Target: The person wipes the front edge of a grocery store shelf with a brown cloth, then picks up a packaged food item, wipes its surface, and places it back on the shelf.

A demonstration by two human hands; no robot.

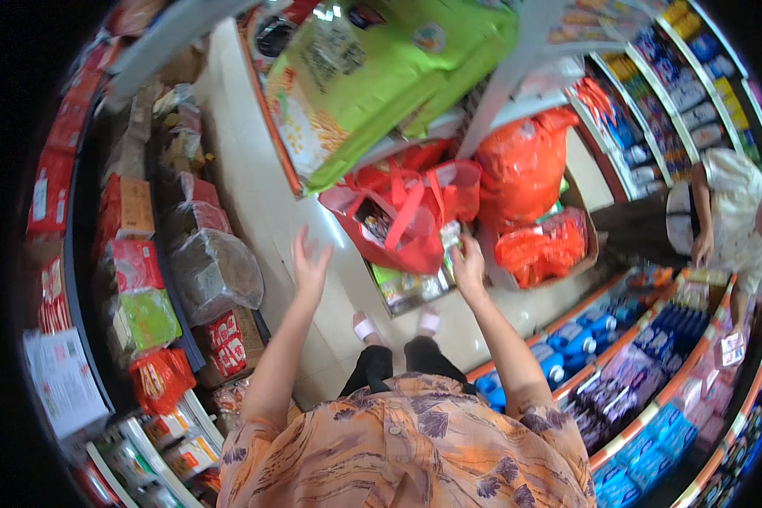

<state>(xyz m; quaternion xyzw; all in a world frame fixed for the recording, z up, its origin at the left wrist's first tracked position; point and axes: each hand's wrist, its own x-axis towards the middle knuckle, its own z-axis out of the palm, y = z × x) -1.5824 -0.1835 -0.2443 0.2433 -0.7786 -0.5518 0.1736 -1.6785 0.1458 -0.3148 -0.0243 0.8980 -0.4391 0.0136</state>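
Observation:
My left hand (310, 261) is raised over the tiled floor with its fingers spread, left of a red tote bag (419, 244), and holds nothing. My right hand (468, 265) hangs just right of that bag, above a low box of packets (394, 297); its fingers are partly curled and blurred, and whether it touches a packet cannot be told. The red bag's handles stand up and small packaged goods show in its opening. Beyond it a large green sack (381, 82) lies on a raised stand. A full orange-red plastic bag (521, 165) sits to the right.
A cardboard box (581, 270) with a red plastic bag (543, 247) stands at the right. Shelves with blue bottles (571, 343) curve along the lower right; another person (730, 209) stands there holding a small pack. On the left are shelves of cartons and a clear plastic bag (216, 276).

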